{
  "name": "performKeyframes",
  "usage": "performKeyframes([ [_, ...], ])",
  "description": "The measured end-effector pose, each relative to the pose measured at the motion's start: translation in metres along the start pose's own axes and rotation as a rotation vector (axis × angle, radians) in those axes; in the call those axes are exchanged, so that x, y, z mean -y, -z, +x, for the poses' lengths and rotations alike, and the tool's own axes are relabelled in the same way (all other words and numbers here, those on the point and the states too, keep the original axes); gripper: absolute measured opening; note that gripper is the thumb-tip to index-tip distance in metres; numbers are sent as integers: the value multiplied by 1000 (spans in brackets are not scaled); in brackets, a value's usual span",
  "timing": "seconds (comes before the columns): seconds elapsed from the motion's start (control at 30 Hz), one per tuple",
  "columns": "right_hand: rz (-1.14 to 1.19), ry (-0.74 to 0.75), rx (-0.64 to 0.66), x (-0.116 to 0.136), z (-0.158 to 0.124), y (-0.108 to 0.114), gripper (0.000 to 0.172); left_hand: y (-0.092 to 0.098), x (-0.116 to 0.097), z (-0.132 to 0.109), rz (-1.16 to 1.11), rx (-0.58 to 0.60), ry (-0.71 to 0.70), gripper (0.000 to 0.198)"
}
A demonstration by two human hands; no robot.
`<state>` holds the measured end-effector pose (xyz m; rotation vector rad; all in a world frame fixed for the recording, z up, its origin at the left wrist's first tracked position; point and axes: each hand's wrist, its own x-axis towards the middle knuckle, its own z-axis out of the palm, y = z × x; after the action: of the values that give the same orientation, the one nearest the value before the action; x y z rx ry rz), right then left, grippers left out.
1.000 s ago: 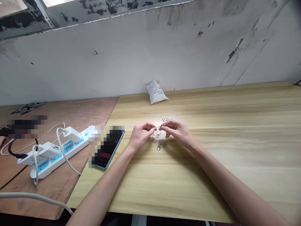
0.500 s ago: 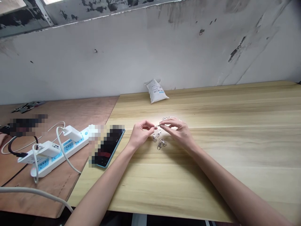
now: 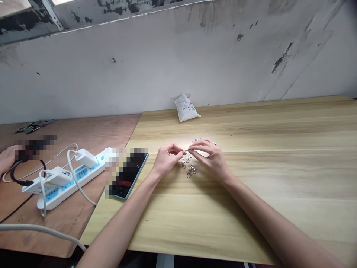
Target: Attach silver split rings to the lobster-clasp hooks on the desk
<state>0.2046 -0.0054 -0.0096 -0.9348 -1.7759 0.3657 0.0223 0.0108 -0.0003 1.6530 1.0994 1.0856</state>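
My left hand (image 3: 166, 158) and my right hand (image 3: 209, 155) meet over the light wooden table (image 3: 251, 178), both pinched on one small metal clasp (image 3: 186, 150) held between the fingertips. Just below the hands lie a few more silver clasps with rings (image 3: 190, 168). A further small heap of clasps (image 3: 198, 140) shows behind my right hand. What the fingers do to the clasp is too small to make out.
A white pouch (image 3: 185, 108) leans by the wall at the back. A blue-edged phone (image 3: 128, 175) lies left of my hands. On the brown board (image 3: 92, 137) sits a white power strip (image 3: 67, 178) with chargers and cables. Another person's hand (image 3: 7, 158) shows at the far left.
My hands stayed almost in place, the right fingers shifting slightly over the clasp. Another person's hand has come into view at the far left edge.
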Motion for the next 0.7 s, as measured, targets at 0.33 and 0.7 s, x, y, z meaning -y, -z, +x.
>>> performKeyframes([
  [0.33,-64,29,-4,3,1,2,17,3,-6,1,15,-22,31,14],
  [0.7,-110,9,-53,3,1,3,15,4,-4,-1,137,-40,-92,9],
])
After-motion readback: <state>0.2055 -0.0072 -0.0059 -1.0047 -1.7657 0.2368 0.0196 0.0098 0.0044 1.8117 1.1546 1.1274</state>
